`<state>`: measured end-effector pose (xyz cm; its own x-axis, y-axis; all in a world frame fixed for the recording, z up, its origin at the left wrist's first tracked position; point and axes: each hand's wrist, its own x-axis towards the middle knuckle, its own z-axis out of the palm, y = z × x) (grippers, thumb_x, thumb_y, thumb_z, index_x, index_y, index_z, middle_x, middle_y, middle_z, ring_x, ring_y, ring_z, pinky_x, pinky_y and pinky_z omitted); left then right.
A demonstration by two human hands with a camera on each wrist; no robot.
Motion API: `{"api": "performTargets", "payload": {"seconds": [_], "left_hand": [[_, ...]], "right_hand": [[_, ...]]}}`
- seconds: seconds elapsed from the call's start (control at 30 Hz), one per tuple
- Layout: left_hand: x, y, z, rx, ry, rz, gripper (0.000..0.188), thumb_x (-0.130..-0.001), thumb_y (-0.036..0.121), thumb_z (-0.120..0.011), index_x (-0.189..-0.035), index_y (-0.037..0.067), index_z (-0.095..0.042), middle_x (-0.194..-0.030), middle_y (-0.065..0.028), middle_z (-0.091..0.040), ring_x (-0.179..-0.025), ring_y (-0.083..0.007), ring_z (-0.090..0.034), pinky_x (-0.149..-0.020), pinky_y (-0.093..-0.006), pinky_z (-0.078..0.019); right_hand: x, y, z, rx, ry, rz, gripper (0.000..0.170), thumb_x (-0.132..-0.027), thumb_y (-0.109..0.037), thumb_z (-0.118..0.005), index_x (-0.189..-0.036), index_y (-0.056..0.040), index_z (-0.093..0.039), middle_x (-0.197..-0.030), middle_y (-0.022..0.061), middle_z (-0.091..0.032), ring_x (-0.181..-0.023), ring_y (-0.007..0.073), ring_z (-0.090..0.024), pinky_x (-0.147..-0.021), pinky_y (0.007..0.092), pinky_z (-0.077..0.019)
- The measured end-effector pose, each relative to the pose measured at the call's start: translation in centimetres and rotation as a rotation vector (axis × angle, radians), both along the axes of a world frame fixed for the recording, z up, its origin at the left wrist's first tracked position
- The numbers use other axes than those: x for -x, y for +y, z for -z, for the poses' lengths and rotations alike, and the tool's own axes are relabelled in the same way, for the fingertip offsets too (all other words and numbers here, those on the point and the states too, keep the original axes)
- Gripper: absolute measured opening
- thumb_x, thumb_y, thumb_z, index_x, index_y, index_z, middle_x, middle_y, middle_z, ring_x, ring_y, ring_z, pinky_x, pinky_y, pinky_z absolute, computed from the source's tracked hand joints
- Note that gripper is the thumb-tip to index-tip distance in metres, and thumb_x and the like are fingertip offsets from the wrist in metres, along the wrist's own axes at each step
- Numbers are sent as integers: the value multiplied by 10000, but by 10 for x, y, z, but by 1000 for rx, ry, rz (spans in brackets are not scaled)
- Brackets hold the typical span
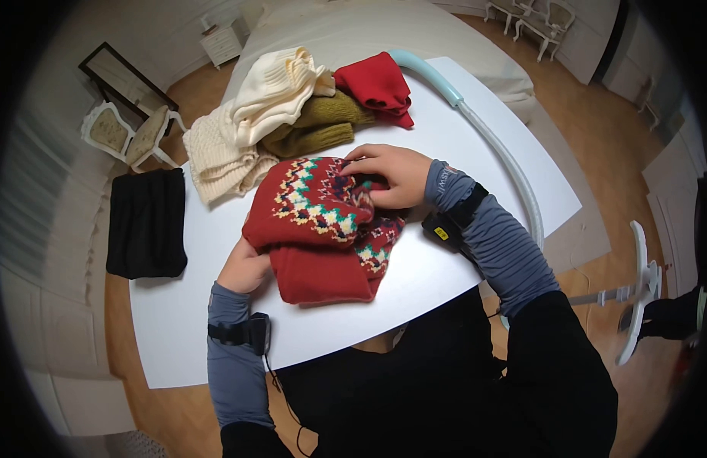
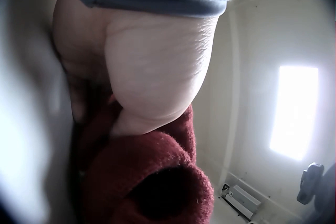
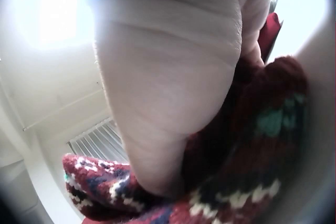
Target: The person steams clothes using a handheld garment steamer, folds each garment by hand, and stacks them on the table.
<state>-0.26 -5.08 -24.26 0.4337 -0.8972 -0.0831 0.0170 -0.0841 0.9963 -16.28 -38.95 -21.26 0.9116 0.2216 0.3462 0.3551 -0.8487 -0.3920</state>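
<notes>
A red knit sweater (image 1: 323, 271) with a white, green and navy zigzag pattern lies folded in a bundle on the white table (image 1: 414, 259). At its left side, my left hand (image 1: 244, 267) grips the edge, its fingers hidden under the cloth. The left wrist view shows the thumb tucked in beside a rolled dark red fold (image 2: 131, 161). My right hand (image 1: 399, 174) reaches over the right side and holds the patterned part. In the right wrist view its thumb presses into the patterned knit (image 3: 252, 192), while most of the fingers are hidden.
Behind the sweater lie cream knits (image 1: 273, 95), an olive knit (image 1: 315, 126) and a red folded cloth (image 1: 376, 84). A black folded garment (image 1: 147, 221) sits at the table's left edge. A pale blue and grey flexible tube (image 1: 506, 156) curves along the right side.
</notes>
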Motion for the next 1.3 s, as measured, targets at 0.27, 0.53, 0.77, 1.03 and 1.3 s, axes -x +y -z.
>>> {"api": "performTargets", "payload": {"seconds": [0.27,0.53,0.77,1.03,1.3], "left_hand": [[9,-19,-8,206,-14,-85,629,-902,-110,-516,-1506,32,-415,-1470,-94,-526,-1326,-197,-525,-1118,-357,-430],[-30,16,-11,221,39,-313,362,-974,55,-520,-1313,-52,-590,-1197,-125,-696,-1073,-180,-666,-963,-298,-517],[-22,18,-28,154,90,-280,379,-1020,134,-588,-1359,-33,-555,-1238,-110,-687,-1068,-133,-660,-933,-266,-514],[-26,45,-35,-39,246,-2,688,-956,92,-680,-1529,-1,-311,-1373,-168,-599,-1219,-229,-625,-1053,-362,-496],[-43,57,-38,92,-46,-373,582,-899,-39,-664,-1441,-16,-452,-1328,-147,-623,-1211,-205,-618,-1032,-346,-505]], "right_hand": [[-11,-17,8,-370,85,191,300,-962,-255,-520,-1101,-33,-666,-928,177,-689,-881,321,-667,-840,380,-524],[1,-30,-6,-757,288,161,303,-989,-261,-494,-976,-35,-696,-874,26,-667,-749,108,-620,-661,283,-520],[0,-42,-4,-838,495,422,270,-1005,-315,-518,-974,-92,-668,-803,-4,-630,-614,82,-567,-549,251,-464],[-1,-54,5,-746,494,552,397,-982,-416,-637,-1240,-113,-647,-992,10,-653,-891,78,-601,-741,256,-513],[-3,-46,10,-557,437,290,519,-923,-203,-743,-1392,-51,-581,-1179,98,-684,-1046,140,-635,-974,276,-523]]}}
